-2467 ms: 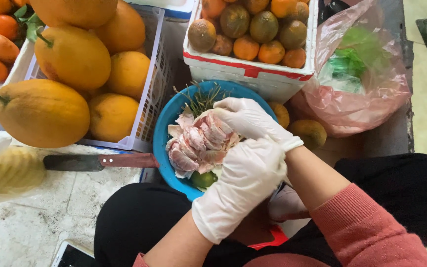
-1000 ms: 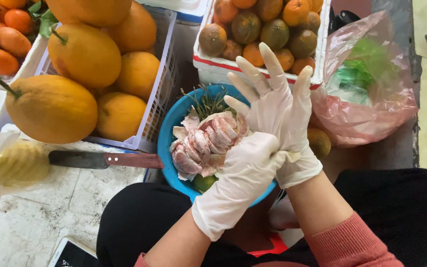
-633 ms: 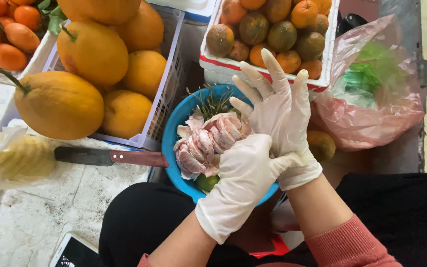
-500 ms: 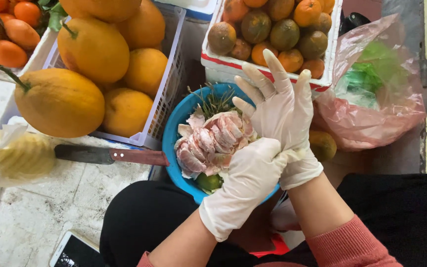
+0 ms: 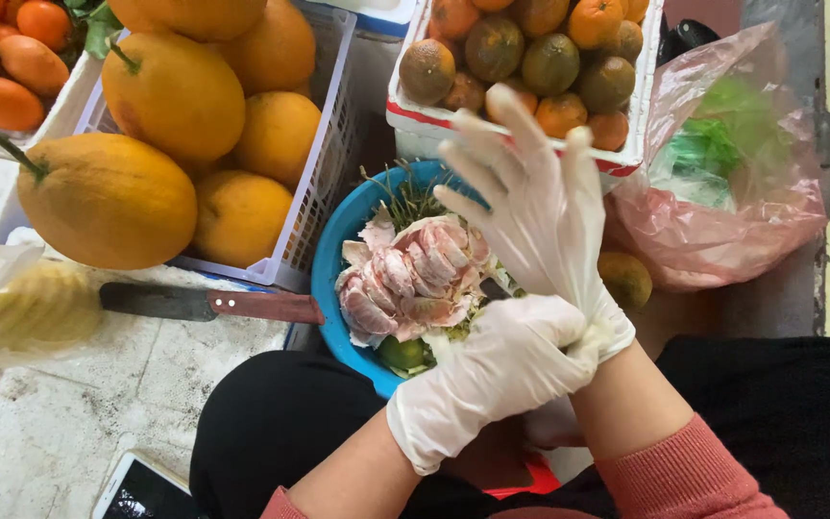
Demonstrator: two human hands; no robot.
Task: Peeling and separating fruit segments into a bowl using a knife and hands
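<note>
We see our right hand (image 5: 540, 207) raised over the blue bowl (image 5: 333, 264), its gloved fingers spread apart and pointing toward twelve o'clock, holding nothing. Our left hand (image 5: 501, 365) sits at six o'clock from it, fingers curled together and clamped on the cuff of the right hand's white glove at the wrist. The peeled pink pomelo (image 5: 415, 279) rests in the bowl, at nine o'clock from the right hand, just beside the palm. A knife (image 5: 208, 303) with a reddish handle lies at nine o'clock from the bowl, its handle end touching the rim. At eleven o'clock stands a white basket (image 5: 324, 183) of large yellow pomelos (image 5: 108, 197); at twelve o'clock a box of tangerines (image 5: 521, 48); at two o'clock a pink plastic bag (image 5: 722, 202).
</note>
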